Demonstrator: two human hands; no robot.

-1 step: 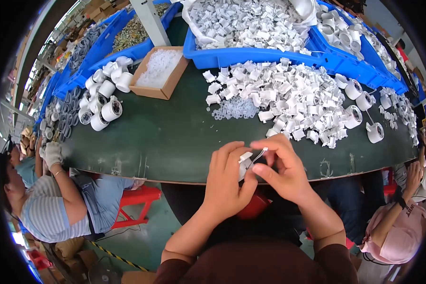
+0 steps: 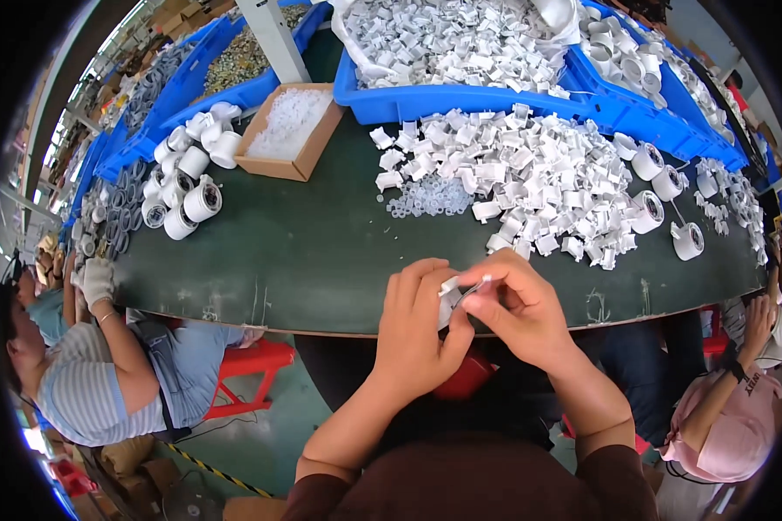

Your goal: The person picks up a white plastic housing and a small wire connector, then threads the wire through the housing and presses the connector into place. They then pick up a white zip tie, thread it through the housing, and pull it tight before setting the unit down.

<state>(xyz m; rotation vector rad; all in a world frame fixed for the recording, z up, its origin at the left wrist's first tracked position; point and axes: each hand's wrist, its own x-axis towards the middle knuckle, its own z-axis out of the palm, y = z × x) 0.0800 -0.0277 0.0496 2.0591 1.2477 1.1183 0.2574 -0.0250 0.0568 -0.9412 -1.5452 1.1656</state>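
Note:
Just over the table's near edge, my left hand (image 2: 415,334) is closed round a small white plastic part (image 2: 449,295), most of it hidden by the fingers. A thin cable (image 2: 473,291) with a small white tip comes out on the part's right side. My right hand (image 2: 530,314) pinches this cable between thumb and forefinger, close to the part. Beyond my hands lies a heap of small white plastic brackets (image 2: 547,187). Beside that heap is a small pile of translucent rings (image 2: 430,198).
Blue bins (image 2: 460,108) line the back. An open cardboard box (image 2: 297,165) of clear small pieces stands left of centre. White cylindrical housings (image 2: 202,200) cluster at left; more housings (image 2: 647,211) lie at right. A person in a striped shirt (image 2: 87,382) sits left, another in pink (image 2: 725,425) right.
My right thumb and forefinger have closed onto the cable, whose tip stood freer before. My left hand keeps its hold on the white part.

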